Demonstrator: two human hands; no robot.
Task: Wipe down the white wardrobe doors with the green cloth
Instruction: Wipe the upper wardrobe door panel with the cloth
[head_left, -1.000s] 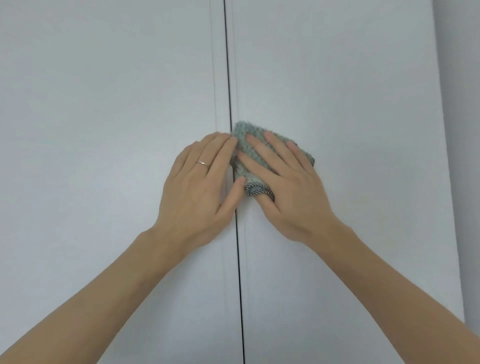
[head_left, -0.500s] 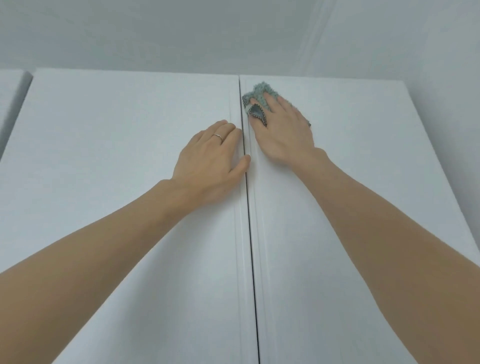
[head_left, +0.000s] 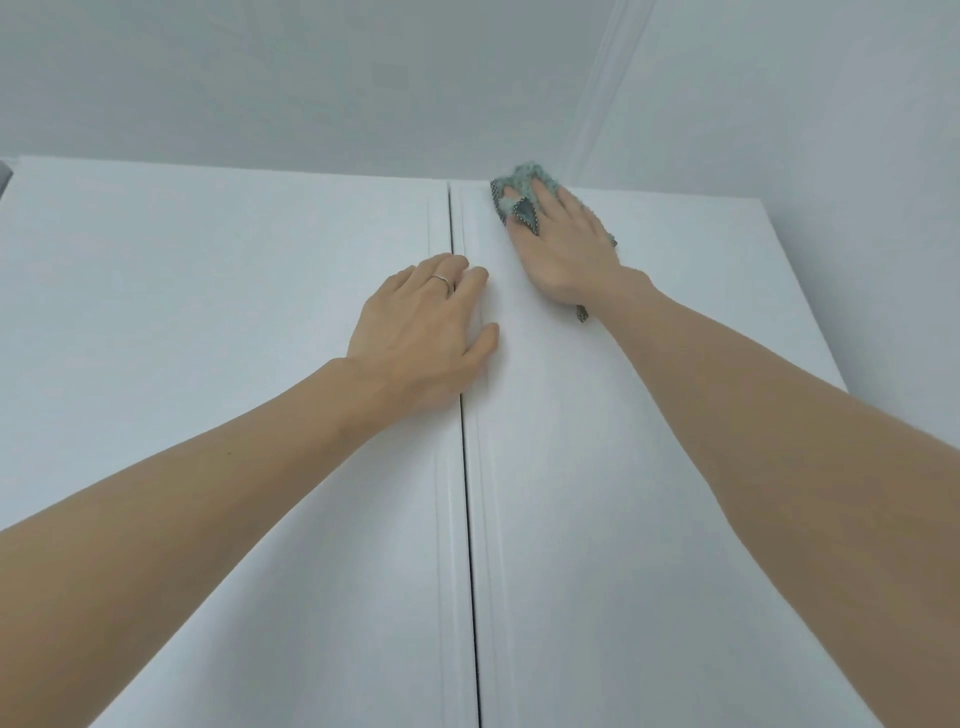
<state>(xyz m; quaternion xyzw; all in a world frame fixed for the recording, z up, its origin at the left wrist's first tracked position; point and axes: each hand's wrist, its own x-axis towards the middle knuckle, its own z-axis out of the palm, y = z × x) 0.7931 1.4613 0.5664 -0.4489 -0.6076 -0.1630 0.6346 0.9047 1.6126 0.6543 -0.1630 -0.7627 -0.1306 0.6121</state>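
Note:
Two white wardrobe doors fill the view, the left door (head_left: 218, 322) and the right door (head_left: 701, 415), split by a dark vertical gap. My right hand (head_left: 563, 244) lies flat on the green cloth (head_left: 522, 182) and presses it against the top left corner of the right door. Most of the cloth is hidden under the palm; a corner pokes out by the wrist. My left hand (head_left: 426, 332), with a ring on one finger, rests flat across the gap below it, fingers straight, holding nothing.
Above the doors' top edge is the pale ceiling (head_left: 311, 78). A side wall (head_left: 831, 130) stands close to the right door. At the far left edge a dark gap (head_left: 4, 179) marks another door.
The view has tilted upward. My right hand slid the cloth up to the top edge of the right door and a little rightward. My left hand stayed on the centre gap.

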